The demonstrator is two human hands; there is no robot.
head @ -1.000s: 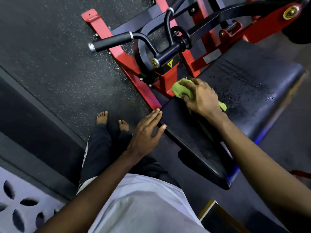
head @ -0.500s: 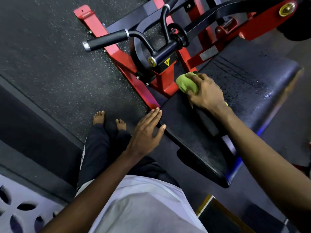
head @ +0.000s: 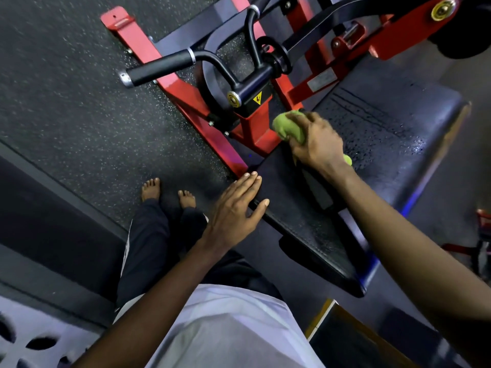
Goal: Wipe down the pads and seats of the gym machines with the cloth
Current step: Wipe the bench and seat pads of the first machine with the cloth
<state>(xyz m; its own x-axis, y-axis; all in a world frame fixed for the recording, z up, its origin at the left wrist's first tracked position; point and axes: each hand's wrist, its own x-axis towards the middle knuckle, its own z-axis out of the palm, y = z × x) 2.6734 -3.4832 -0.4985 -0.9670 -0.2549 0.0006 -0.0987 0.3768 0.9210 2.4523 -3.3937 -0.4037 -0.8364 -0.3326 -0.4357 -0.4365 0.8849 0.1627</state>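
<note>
Right hand point(head: 318, 144) nudges the bunched green cloth point(head: 288, 127) further up the black pad point(head: 385, 123) toward the red post point(head: 249, 134), fingers curled round it to press into that edge, while left hand point(head: 233, 208) lies flat and spread on the near corner, probably for balance.

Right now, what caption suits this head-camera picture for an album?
Right hand grips green cloth on the black seat pad beside the red frame; left hand rests on its edge.
</note>
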